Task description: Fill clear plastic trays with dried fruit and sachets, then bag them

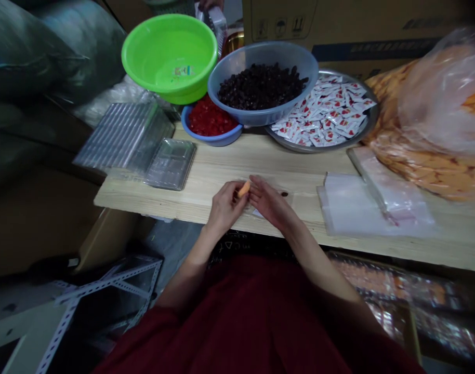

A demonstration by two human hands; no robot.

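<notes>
Over the front of the wooden table [300,166], my left hand [225,204] pinches a small orange piece [244,189] between its fingers. My right hand [269,203] is beside it, fingers stretched out and tips close to the orange piece. Under and around the hands lies a clear plastic tray or sheet, partly hidden; a small dark piece [285,194] shows to the right of my right hand. A blue bowl of red pieces [212,120] and a larger bowl of dark pieces [263,85] stand behind the hands.
A green basin [169,57] and stacked clear trays [120,132] are at the left. Toward the right are a metal tray of white sachets [327,117], plastic bags [346,208] and a big bag of orange pieces [428,124]. A person's hand shows at the top.
</notes>
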